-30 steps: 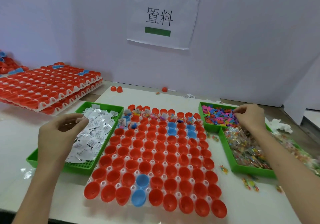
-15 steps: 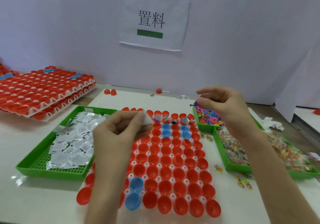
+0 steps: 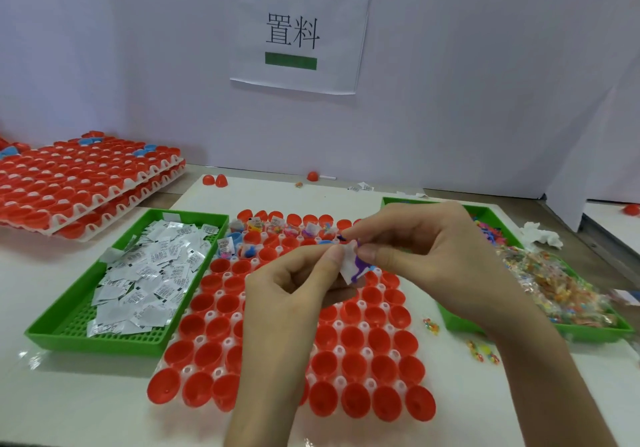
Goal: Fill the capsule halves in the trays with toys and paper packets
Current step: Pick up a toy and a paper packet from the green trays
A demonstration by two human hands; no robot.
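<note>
At frame centre, both hands meet above the capsule tray point(image 3: 362, 325). The left hand point(image 3: 298, 285), fingers curled, pinches a white packet point(image 3: 347, 262). The right hand point(image 3: 427, 256) pinches a purple toy point(image 3: 360, 269) against it. A green bin point(image 3: 69, 337) sits left, another point(image 3: 588, 334) right. White surface point(image 3: 69, 398) shows along the bottom edge.

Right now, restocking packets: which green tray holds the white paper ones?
The left green tray, full of white packets; the right green trays hold colourful toys.

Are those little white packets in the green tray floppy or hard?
Probably light and a bit bendy: the packets lie thin and flat in a loose overlapping heap in the green tray. Likely easy to pinch: the left hand holds one by its fingertips.
</note>
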